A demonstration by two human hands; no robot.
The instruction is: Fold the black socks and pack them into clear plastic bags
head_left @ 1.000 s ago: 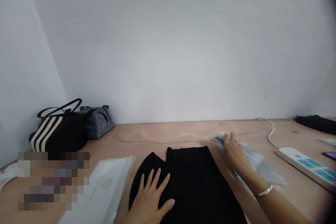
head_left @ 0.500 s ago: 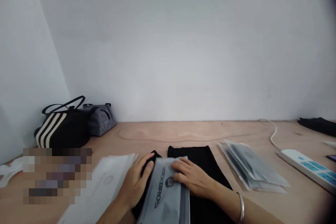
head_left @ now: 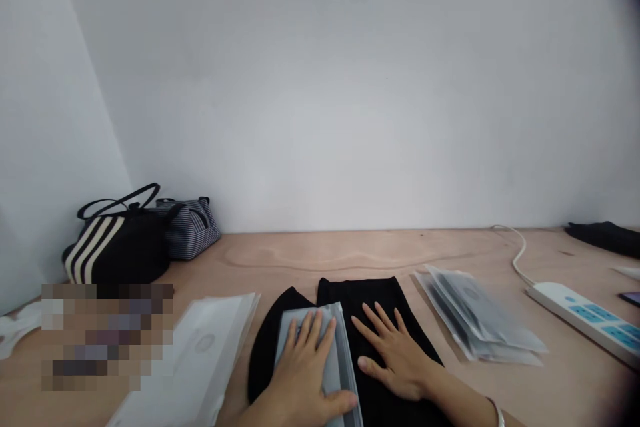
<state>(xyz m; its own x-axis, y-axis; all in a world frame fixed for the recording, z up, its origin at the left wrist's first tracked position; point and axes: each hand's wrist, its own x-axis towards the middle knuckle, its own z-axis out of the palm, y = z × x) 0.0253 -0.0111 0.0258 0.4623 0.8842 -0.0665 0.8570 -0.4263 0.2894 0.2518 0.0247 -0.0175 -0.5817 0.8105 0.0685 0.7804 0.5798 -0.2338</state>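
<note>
A translucent zip bag [head_left: 332, 315] with dark contents lies near the front of the table, on top of black cloth [head_left: 273, 330]. My left hand [head_left: 305, 370] rests flat on the bag with its fingers spread, covering most of the print. To its right, my right hand [head_left: 393, 350] lies open and flat on a folded black garment [head_left: 357, 293], fingers fanned out. A bracelet [head_left: 496, 411] shows at the right wrist. The near ends of the bag and the cloth run out of view.
Flat pale bags [head_left: 200, 330] lie to the left; filled translucent bags [head_left: 480, 310] are stacked at the right. Beyond those is a power strip [head_left: 585, 313] with a white cord. A black striped bag [head_left: 120, 247] and a small striped pouch [head_left: 190, 227] stand against the wall. One patch is pixelated.
My left hand has moved right from the bag's edge onto its top. My right hand has left the bag and now lies spread on the black garment.
</note>
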